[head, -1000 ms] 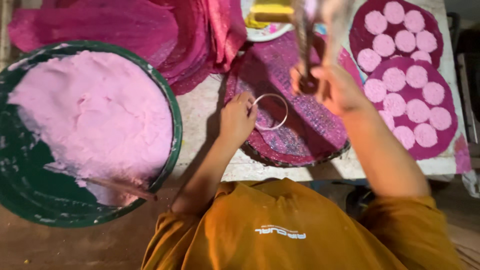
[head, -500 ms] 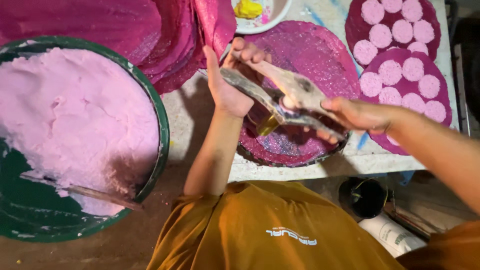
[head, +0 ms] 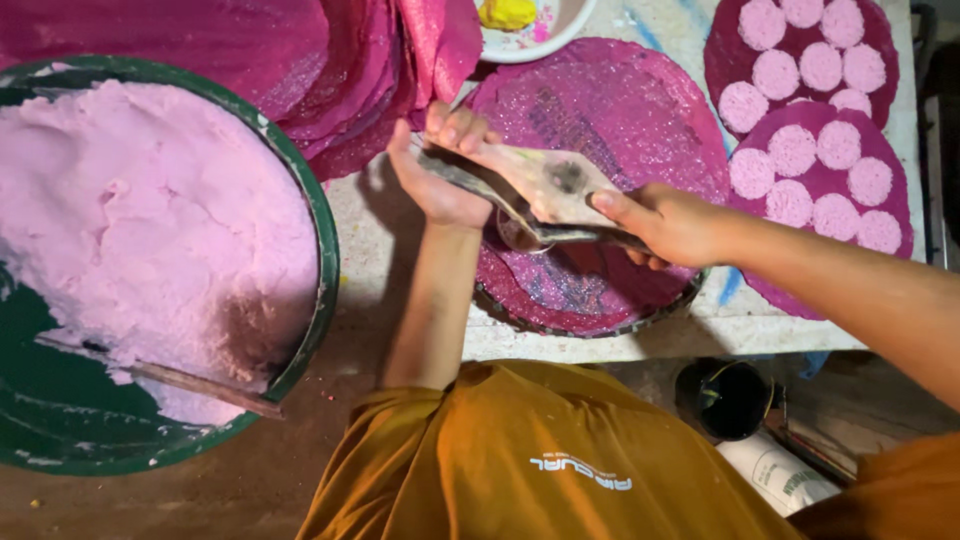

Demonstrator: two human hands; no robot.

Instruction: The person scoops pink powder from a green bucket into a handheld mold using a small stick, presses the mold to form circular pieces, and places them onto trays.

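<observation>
**Hands meet over the magenta mat**

The right hand grips a flat paddle-shaped scraper, which a moment ago was only just arriving; now its blade lies across the metal ring on the round magenta mat. The left hand pinches the blade's far end, so levelling looks underway. The green basin holds pink paste (a stick lies in it). A white bowl holds something yellow.
</observation>
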